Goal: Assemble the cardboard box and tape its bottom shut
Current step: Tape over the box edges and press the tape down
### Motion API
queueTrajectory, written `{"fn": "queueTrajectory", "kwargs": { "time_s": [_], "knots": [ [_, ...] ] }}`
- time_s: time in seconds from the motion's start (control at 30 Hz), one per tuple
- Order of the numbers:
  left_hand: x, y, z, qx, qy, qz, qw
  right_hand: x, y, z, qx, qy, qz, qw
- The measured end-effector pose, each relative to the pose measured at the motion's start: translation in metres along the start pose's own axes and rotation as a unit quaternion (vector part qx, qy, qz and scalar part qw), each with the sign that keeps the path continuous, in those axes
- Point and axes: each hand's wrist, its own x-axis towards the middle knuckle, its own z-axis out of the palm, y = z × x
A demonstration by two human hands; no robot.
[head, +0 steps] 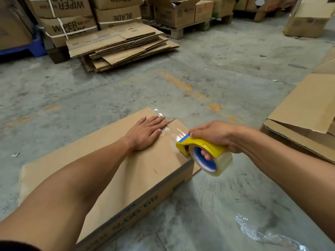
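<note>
Box (116,171) is pressed flat-palmed by left hand (146,132) beside the tape (174,132), dispenser (204,154) gripped by right hand (215,135) at the box edge.

A brown cardboard box (116,171) lies bottom-up on the floor, clear tape (167,130) along its seam.

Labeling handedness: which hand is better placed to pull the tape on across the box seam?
Right. The right hand already grips the tape dispenser at the seam's near edge; the left hand lies flat, pressing the cardboard box.
</note>
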Motion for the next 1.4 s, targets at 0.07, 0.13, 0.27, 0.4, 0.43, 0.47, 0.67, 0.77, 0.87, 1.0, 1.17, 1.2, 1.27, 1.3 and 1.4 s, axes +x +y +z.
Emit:
{"fn": "queueTrajectory", "kwargs": {
  "time_s": [0.07, 0.13, 0.27, 0.4, 0.43, 0.47, 0.67, 0.77, 0.87, 1.0, 1.17, 1.2, 1.27, 1.3, 1.4],
  "knots": [
    [-0.001, 0.0, 0.001, -0.003, -0.003, 0.002, 1.0, -0.011, 0.013, -0.003, 0.01, -0.002, 0.012, 1.0],
    [0.001, 0.004, -0.004, 0.004, -0.013, -0.002, 1.0, -0.02, 0.025, -0.003, 0.023, 0.008, 0.014, 1.0],
    [-0.022, 0.04, -0.014, 0.007, -0.069, -0.005, 0.998, -0.022, 0.038, 0.003, 0.046, 0.037, -0.002, 0.998],
    [-0.061, 0.085, 0.0, 0.071, -0.101, 0.104, 0.987, -0.01, 0.035, 0.003, 0.046, 0.043, -0.013, 0.998],
    [-0.061, 0.085, 0.004, 0.083, -0.093, 0.1, 0.987, -0.007, 0.033, 0.003, 0.049, 0.043, -0.015, 0.998],
    [-0.058, 0.081, 0.005, 0.081, -0.084, 0.09, 0.989, -0.004, 0.031, 0.005, 0.051, 0.046, -0.018, 0.997],
    [-0.038, 0.045, 0.006, 0.061, -0.044, 0.068, 0.995, 0.018, 0.018, 0.012, 0.068, 0.061, -0.037, 0.995],
    [-0.037, 0.033, 0.002, 0.051, -0.048, 0.086, 0.994, 0.019, 0.017, 0.008, 0.065, 0.043, -0.034, 0.996],
    [-0.035, 0.027, -0.003, 0.044, -0.052, 0.082, 0.994, 0.006, 0.026, 0.002, 0.047, 0.021, -0.026, 0.998],
    [-0.032, 0.023, -0.003, 0.046, -0.045, 0.077, 0.995, -0.011, 0.044, -0.006, 0.056, 0.011, 0.0, 0.998],
    [-0.027, 0.035, -0.007, 0.022, -0.067, 0.043, 0.997, -0.003, 0.065, 0.011, 0.081, 0.041, -0.014, 0.996],
    [-0.024, 0.039, -0.01, 0.011, -0.078, 0.03, 0.996, -0.001, 0.069, 0.018, 0.085, 0.051, -0.014, 0.995],
    [-0.019, 0.047, -0.017, 0.002, -0.099, 0.004, 0.995, 0.01, 0.075, 0.031, 0.069, 0.085, -0.02, 0.994],
    [-0.017, 0.052, -0.018, 0.001, -0.101, -0.01, 0.995, 0.018, 0.076, 0.037, 0.049, 0.107, -0.026, 0.993],
    [-0.011, 0.062, -0.019, -0.006, -0.062, -0.05, 0.997, 0.034, 0.079, 0.051, -0.086, 0.145, -0.008, 0.986]
  ]
}}
